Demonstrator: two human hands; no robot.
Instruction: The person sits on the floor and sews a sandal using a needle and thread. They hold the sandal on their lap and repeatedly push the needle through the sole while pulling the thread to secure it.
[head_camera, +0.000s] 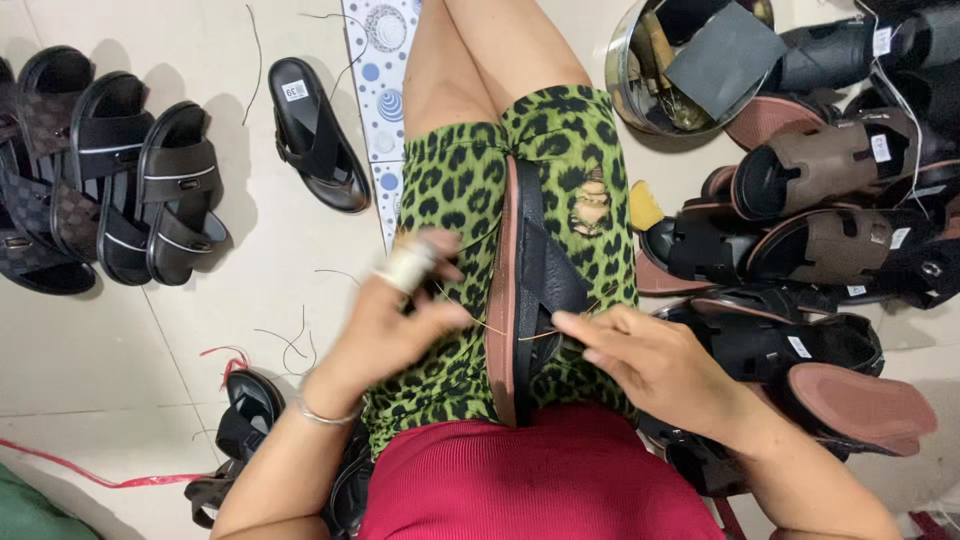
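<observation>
Sandals (110, 180) lie at 9 o'clock. Left hand (400, 320), taped finger, is pinched on a thread (480, 325). Sandal (530, 290) is stood on edge in the lap, centre. Right hand (650, 360) is closed on its strap.

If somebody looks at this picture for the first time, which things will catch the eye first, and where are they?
In the centre, a black sandal with a brown sole stands on edge on the person's lap, over green leopard-print shorts. The right hand touches its strap, and the left hand, one finger wrapped in tape, pulls a thin thread. Rows of finished sandals lie on the floor at left.
</observation>
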